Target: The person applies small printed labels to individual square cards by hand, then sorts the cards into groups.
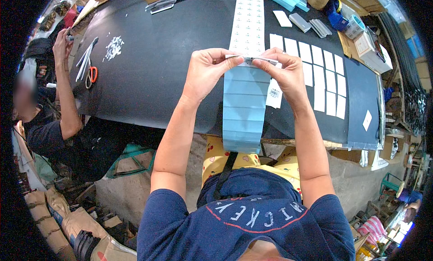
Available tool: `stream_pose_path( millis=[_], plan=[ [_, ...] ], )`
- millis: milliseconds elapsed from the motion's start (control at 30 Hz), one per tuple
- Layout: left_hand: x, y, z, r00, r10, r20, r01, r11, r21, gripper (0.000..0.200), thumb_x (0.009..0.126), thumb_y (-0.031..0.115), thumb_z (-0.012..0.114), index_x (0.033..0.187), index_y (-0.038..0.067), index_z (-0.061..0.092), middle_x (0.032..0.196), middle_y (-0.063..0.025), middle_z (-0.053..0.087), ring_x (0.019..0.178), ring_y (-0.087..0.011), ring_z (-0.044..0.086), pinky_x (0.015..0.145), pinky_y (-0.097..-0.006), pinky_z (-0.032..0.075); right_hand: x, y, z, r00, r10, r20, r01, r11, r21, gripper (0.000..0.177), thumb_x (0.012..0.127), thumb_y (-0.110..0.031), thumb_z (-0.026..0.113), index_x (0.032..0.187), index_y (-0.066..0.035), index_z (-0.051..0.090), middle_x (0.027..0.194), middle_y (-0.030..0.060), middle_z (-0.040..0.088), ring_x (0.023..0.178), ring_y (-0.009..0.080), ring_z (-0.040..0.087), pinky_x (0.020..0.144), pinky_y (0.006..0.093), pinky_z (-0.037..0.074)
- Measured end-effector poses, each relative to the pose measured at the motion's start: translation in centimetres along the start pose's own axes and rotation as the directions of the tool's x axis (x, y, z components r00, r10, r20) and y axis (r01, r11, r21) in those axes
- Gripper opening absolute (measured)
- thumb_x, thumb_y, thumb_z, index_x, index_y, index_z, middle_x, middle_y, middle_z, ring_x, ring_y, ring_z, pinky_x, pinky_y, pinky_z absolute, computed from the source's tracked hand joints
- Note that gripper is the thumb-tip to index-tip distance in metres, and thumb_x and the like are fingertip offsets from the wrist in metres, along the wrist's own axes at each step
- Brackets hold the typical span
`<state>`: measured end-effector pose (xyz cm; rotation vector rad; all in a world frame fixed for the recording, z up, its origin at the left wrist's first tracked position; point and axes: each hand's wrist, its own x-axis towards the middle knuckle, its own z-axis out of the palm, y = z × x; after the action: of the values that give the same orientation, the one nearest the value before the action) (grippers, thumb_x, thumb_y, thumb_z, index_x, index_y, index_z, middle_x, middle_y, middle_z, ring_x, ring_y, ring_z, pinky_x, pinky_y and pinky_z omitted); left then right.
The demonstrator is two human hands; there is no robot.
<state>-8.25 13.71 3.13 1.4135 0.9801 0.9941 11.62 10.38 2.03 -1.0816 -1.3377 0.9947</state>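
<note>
My left hand [203, 73] and my right hand [288, 73] meet over the table, thumbs and fingertips closed on the two ends of a narrow white label [250, 59] with dark print. Beyond them, a long strip of printed labels [248, 22] runs to the far edge. Its pale blue backing [246, 92], marked by cross creases, comes toward me under my hands and hangs over the table's near edge. Beside my right wrist lies a white card with a barcode [274, 94], partly covered by that hand.
Rows of white cards [319, 83] lie on the black table [153, 58] at right, with stacked pieces [319, 28] and a tape dispenser [336, 15] behind. At left are orange-handled scissors [91, 75], white scraps [113, 49] and another person [65, 98] with raised hands.
</note>
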Motion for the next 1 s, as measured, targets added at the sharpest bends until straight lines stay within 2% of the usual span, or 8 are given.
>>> stream_pose_path(
  millis=[133,200,300,533,833,933,1000],
  plan=[
    [0.1,-0.1,-0.3,1.0,-0.003,0.025,0.003,1.0,0.001,0.017,0.083,0.017,0.074,0.094,0.003,0.073,0.074,0.0011,0.067,0.06,-0.0021,0.054,0.051,-0.0174,0.04,0.0,-0.1,-0.1,1.0,0.012,-0.001,-0.012,1.0,0.015,0.009,0.075,-0.009,0.078,0.083,-0.005,0.076,0.081,0.0042,0.068,0.081,0.0115,0.06,0.074,0.0258,0.045],
    [0.1,-0.1,-0.5,0.995,0.017,0.102,-0.008,0.996,-0.089,0.018,0.085,0.015,0.071,0.098,0.003,0.072,0.081,-0.0017,0.069,0.067,-0.0044,0.059,0.057,-0.0193,0.047,0.0,-0.4,-0.2,1.0,0.022,0.0,-0.022,1.0,0.016,0.009,0.075,-0.009,0.078,0.083,-0.006,0.076,0.081,0.0042,0.068,0.081,0.0116,0.06,0.074,0.0259,0.045],
    [0.0,0.2,-0.9,0.991,0.013,0.131,-0.006,0.998,-0.055,0.018,0.087,0.014,0.068,0.101,0.002,0.071,0.087,-0.0037,0.069,0.073,-0.0065,0.062,0.063,-0.0214,0.051,0.0,-0.2,-0.3,1.0,0.016,0.001,-0.016,1.0,0.002,0.009,0.075,-0.009,0.078,0.083,-0.006,0.076,0.081,0.0042,0.068,0.081,0.0117,0.06,0.075,0.0259,0.044],
    [0.4,-0.6,-1.0,0.991,0.045,0.128,-0.036,0.997,-0.073,0.018,0.088,0.015,0.067,0.099,0.0,0.071,0.086,-0.0031,0.069,0.072,-0.0067,0.062,0.063,-0.0214,0.051,0.0,-0.2,-0.2,1.0,0.012,0.0,-0.012,1.0,0.014,0.009,0.074,-0.009,0.079,0.082,-0.006,0.076,0.081,0.0041,0.068,0.082,0.0116,0.059,0.074,0.0258,0.044],
    [0.1,-0.2,-0.7,0.992,-0.011,0.125,0.022,0.996,-0.082,0.02,0.089,0.018,0.067,0.1,0.001,0.07,0.085,-0.0022,0.069,0.071,-0.0065,0.061,0.062,-0.0203,0.05,0.0,0.0,-0.3,1.0,0.005,-0.002,-0.005,1.0,-0.016,0.01,0.075,-0.01,0.079,0.082,-0.005,0.075,0.082,0.0037,0.068,0.081,0.0108,0.059,0.076,0.0263,0.044],
    [0.0,0.0,-0.5,0.994,-0.029,0.108,0.033,0.999,-0.041,0.019,0.088,0.015,0.068,0.1,0.001,0.07,0.084,-0.0024,0.069,0.071,-0.0066,0.062,0.062,-0.0192,0.05,0.0,0.1,-0.3,1.0,0.001,0.0,-0.001,1.0,0.015,0.01,0.076,-0.01,0.078,0.084,-0.005,0.075,0.082,0.0036,0.068,0.081,0.011,0.059,0.076,0.0263,0.044],
    [-0.2,0.3,-0.4,0.987,-0.02,0.159,0.014,0.999,0.037,0.02,0.086,0.012,0.07,0.102,0.001,0.069,0.085,-0.004,0.069,0.074,-0.007,0.063,0.064,-0.0181,0.05,0.0,0.3,-0.2,0.999,-0.037,0.009,0.037,0.999,-0.004,0.01,0.076,-0.01,0.078,0.084,-0.006,0.075,0.082,0.0035,0.068,0.081,0.0113,0.059,0.076,0.0262,0.044]
  ],
)
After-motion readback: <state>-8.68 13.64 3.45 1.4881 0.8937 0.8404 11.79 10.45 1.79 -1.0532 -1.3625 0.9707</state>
